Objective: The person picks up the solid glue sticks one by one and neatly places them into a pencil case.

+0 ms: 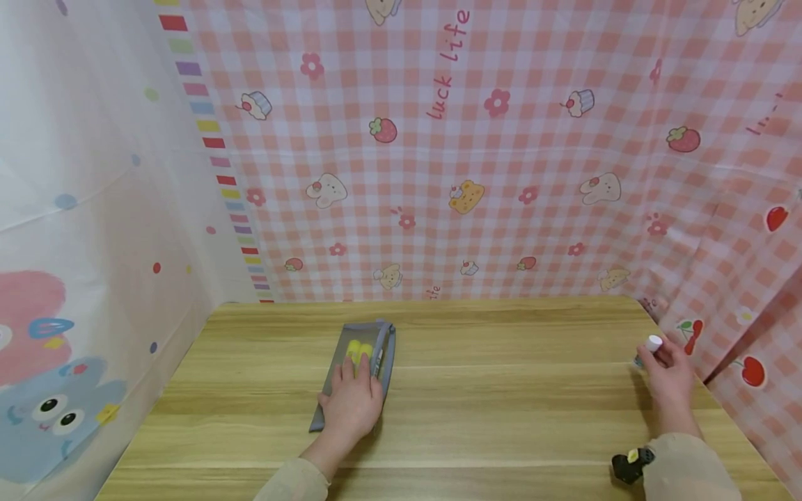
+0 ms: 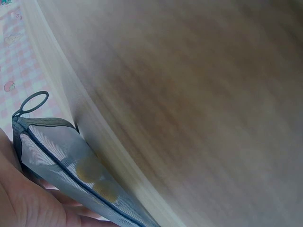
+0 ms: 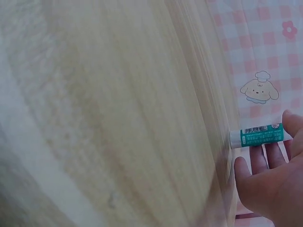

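My left hand (image 1: 354, 407) lies over a grey mesh zip pouch (image 1: 336, 369) on the left part of the table, its fingers extended across the top. Yellow rounded things (image 1: 359, 348) show through the mesh near the fingertips. In the left wrist view the pouch (image 2: 57, 146) has a dark zip and a loop at one corner. Toward the table's right side, my right hand (image 1: 672, 376) holds a small glue stick (image 1: 653, 342) upright between thumb and fingers. Its green label and white lower end show in the right wrist view, the lower end by the tabletop.
The wooden table (image 1: 501, 396) reaches back to a pink checked cloth (image 1: 438, 174). White cloth (image 1: 113, 209) hangs at the left, and more printed cloth (image 1: 739, 278) at the right. A small black device (image 1: 629, 466) is beside the right sleeve.
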Available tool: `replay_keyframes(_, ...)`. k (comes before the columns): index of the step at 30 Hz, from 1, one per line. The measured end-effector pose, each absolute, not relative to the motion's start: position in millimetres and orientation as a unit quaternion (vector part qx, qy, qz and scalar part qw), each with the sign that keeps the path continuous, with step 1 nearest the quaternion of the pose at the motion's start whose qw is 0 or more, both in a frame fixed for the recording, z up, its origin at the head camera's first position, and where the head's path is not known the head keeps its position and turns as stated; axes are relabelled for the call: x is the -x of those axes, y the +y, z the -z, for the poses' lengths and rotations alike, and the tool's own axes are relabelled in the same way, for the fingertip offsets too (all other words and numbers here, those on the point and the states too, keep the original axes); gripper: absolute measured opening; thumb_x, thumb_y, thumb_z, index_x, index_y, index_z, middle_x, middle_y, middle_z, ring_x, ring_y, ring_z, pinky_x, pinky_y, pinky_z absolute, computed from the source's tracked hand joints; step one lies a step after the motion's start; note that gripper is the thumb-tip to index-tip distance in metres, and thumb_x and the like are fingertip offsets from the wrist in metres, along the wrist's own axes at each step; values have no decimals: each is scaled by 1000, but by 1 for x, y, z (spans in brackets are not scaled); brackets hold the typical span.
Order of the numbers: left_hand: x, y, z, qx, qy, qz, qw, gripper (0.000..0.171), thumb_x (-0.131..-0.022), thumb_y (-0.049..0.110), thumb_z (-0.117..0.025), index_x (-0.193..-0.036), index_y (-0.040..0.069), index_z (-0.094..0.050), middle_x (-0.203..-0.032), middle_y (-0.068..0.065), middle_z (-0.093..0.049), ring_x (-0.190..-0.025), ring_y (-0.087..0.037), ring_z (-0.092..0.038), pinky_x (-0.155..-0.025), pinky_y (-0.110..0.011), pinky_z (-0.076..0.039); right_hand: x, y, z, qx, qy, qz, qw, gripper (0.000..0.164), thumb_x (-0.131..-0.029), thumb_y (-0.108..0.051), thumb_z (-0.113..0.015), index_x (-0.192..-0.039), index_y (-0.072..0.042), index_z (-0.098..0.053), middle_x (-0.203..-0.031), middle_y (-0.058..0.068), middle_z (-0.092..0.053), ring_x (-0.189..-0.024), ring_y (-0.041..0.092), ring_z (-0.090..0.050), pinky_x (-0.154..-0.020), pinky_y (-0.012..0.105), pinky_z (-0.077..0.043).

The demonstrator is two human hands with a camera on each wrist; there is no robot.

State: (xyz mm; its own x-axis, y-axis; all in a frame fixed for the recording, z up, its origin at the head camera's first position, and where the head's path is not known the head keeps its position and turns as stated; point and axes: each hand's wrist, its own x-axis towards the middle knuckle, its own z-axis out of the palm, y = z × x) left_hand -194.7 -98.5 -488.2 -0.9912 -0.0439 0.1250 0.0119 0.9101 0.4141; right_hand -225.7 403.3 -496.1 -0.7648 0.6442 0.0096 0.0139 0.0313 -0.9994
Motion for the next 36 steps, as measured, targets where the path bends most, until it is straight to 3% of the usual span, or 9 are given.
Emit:
replay_keyframes(3, 195, -98, 488, -7, -975, 212, 68, 52, -99, 26, -39, -146, 4, -47, -148, -29, -39, -135, -52, -33, -87, -84, -27, 226, 403, 495, 249, -696, -629, 240, 29, -93, -6, -62, -120, -16, -55, -76, -33, -50, -78, -13, -48, -72, 3, -39)
replay_keyframes(6, 195, -98, 488, -6, -975, 212, 69, 52, -99, 26, -39, -146, 4, -47, -148, -29, -39, -134, -52, -34, -87, -84, -27, 225, 402, 494, 255, -730, -592, 230, 38, -95, -10, -60, -130, 0, -52, -75, -34, -46, -80, -12, -45, -73, 4, -39)
replay_keyframes(10, 194, -98, 488, -8, -975, 211, 70, 52, -99, 26, -40, -145, 4, -47, -148, -29, -40, -134, -51, -34, -87, -84, -27, 223, 402, 495, 258, -764, -547, 225, 46, -96, -14, -58, -133, 11, -49, -72, -35, -42, -78, -12, -43, -71, 6, -38)
replay_keyframes(19, 195, -98, 487, -11, -977, 205, 65, 53, -99, 27, -39, -146, 5, -47, -148, -29, -39, -134, -51, -34, -86, -84, -28, 221, 395, 497, 266, -780, -515, 235, 44, -97, -19, -57, -130, 9, -51, -75, -33, -41, -76, -13, -40, -70, 7, -36)
replay_keyframes(23, 194, -98, 488, -12, -976, 208, 65, 53, -100, 27, -39, -146, 5, -46, -148, -29, -38, -134, -52, -34, -86, -84, -27, 223, 387, 494, 261, -794, -504, 218, 47, -99, -23, -55, -133, 9, -51, -92, -11, -59, -77, -13, -40, -71, 7, -37)
replay_keyframes(25, 194, -98, 488, -12, -976, 210, 65, 53, -100, 27, -38, -147, 5, -46, -148, -29, -38, -134, -52, -33, -87, -84, -27, 224, 382, 491, 256, -801, -500, 208, 48, -100, -24, -54, -134, 10, -50, -101, 2, -59, -77, -12, -40, -69, 8, -38)
replay_keyframes(27, 195, -98, 488, -11, -976, 210, 65, 53, -100, 27, -38, -147, 4, -46, -148, -29, -38, -134, -52, -33, -86, -84, -27, 225, 377, 489, 247, -800, -509, 201, 48, -101, -24, -53, -134, 11, -49, -101, 5, -59, -76, -11, -42, -67, 8, -42)
replay_keyframes(31, 195, -98, 488, -10, -976, 207, 64, 53, -99, 27, -38, -146, 4, -46, -148, -29, -38, -134, -52, -34, -86, -84, -27, 229, 365, 488, 226, -777, -556, 193, 47, -100, -19, -55, -134, 12, -46, -85, -15, -52, -73, -10, -47, -65, 11, -50)
replay_keyframes(36, 195, -98, 488, -11, -976, 207, 63, 53, -99, 27, -38, -146, 5, -47, -148, -29, -39, -134, -52, -33, -87, -84, -27, 234, 350, 486, 204, -752, -601, 179, 45, -100, -14, -55, -135, 13, -43, -82, -18, -51, -74, -8, -52, -68, 16, -54)
